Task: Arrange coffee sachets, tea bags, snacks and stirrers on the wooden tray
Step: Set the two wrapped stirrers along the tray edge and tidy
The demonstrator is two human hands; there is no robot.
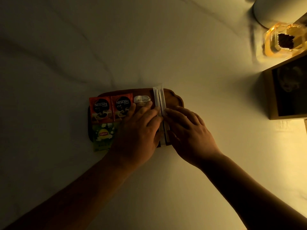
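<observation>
A dark wooden tray (177, 98) lies on a white sheet. Two red Nescafe coffee sachets (101, 109) (122, 106) sit side by side on its left part. Below them a green Lipton tea bag (103, 136) overhangs the tray's near edge. A small creamer cup (142, 100) rests to the right of the sachets. Two long white wrapped stirrers (159, 98) lie lengthwise across the tray. My left hand (137, 131) lies flat, its fingertips pressing the stirrers from the left. My right hand (189, 130) presses them from the right. Anything under the hands is hidden.
A clear plastic pack with a dark snack (284, 42) lies at the far right. Beside it stand a white round object (272, 10) and a box-like wooden frame (285, 90). The wrinkled white sheet (83, 55) spreads all around the tray.
</observation>
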